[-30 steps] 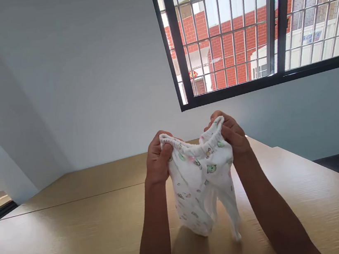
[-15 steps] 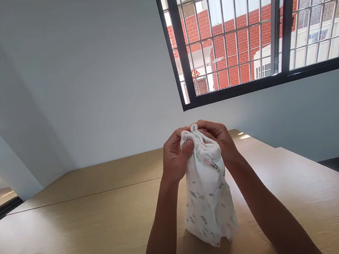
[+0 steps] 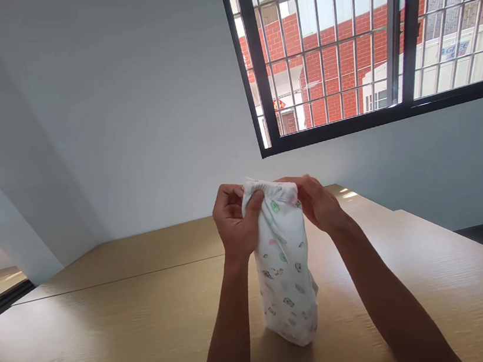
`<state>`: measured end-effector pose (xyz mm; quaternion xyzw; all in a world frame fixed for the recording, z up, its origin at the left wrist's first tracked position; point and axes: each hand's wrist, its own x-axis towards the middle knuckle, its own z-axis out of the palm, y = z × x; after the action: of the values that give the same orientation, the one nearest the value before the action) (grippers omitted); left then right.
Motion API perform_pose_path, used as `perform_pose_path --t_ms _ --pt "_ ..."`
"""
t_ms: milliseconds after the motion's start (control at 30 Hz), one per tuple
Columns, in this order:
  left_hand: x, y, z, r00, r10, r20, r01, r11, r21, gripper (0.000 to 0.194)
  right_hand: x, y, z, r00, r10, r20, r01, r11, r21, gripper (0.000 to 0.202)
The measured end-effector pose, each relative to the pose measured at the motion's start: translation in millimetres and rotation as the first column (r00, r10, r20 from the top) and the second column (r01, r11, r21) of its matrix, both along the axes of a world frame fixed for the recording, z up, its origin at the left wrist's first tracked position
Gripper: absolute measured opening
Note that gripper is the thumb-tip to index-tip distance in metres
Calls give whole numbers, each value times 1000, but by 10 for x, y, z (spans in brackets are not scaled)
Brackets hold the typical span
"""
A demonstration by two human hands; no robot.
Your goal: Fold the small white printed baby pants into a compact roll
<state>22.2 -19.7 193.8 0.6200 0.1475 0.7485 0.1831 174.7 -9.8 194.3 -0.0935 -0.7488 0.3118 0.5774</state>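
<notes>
A pair of small white pants (image 3: pixel 283 270), printed with green, pink and grey motifs, hangs upright in front of me with its gathered elastic waistband on top. My left hand (image 3: pixel 238 220) pinches the left end of the waistband, thumb across the front and fingers curled behind. At the waistband's right end is my right hand (image 3: pixel 319 203), its fingers closed behind the cloth and partly hidden by it. The lower hem hangs close above the tabletop or touches it; I cannot tell which. The two layers lie together, nearly flat.
The light wood table (image 3: pixel 122 327) spreads under both arms, with a seam running across its far part. Behind it stands a pale wall (image 3: pixel 147 110). A black-framed window (image 3: pixel 341 126) with metal bars is at the upper right.
The waistband, bunched and folded over before, is now drawn straight between the hands. My left hand has moved left, and the pants hang flatter and narrower, with their printed front facing me.
</notes>
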Motion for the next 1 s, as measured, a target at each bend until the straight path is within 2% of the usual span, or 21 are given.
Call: perform_pose_path --t_ms 67,133,200,267,333,367,400,467,533,667,767,833,900,1000 --pt "-12 29 1 997 71 13 -71 997 9 32 22 -49 11 995 -26 92 28 999 -27 41" --pt "-36 54 0 999 50 -19 -51 998 -32 31 26 -91 23 983 -167 73 169 985 -20 28" --pt "-75 67 0 996 -41 -81 32 994 -106 34 24 -106 34 966 -259 4 259 966 -18 22" --pt "-127 71 1 972 -167 -166 134 972 -193 50 25 -90 42 958 -285 -30 285 958 -22 19" --pt "-185 84 -3 916 -276 -289 192 938 -288 71 33 -51 43 946 -319 -52 318 948 -25 21" --pt "-214 98 -7 877 -317 -362 195 922 -334 74 39 -26 41 934 -351 -72 350 936 -28 22" --pt "-241 120 -14 830 -350 -434 184 907 -379 68 45 0 38 919 -382 -96 381 924 -32 23" --pt "-288 183 -36 731 -415 -542 155 874 -461 40 57 49 29 895 -424 -138 423 905 -44 23" --pt "-327 258 -63 657 -490 -574 161 834 -528 25 66 86 20 887 -435 -154 432 900 -55 23" --pt "-390 369 -104 570 -590 -572 236 785 -573 26 59 100 11 887 -432 -165 427 902 -67 21" --pt "-424 414 -119 488 -618 -617 272 779 -565 26 33 69 12 863 -466 -192 464 884 -61 22" --pt "-441 451 -137 481 -606 -633 275 790 -548 28 16 51 15 847 -492 -202 494 868 -43 22" --pt "-449 507 -176 507 -610 -609 280 784 -554 29 7 47 17 837 -504 -212 510 860 -30 21" --pt "-429 607 -300 609 -644 -464 339 739 -582 34 3 70 12 836 -498 -231 502 864 -43 23"
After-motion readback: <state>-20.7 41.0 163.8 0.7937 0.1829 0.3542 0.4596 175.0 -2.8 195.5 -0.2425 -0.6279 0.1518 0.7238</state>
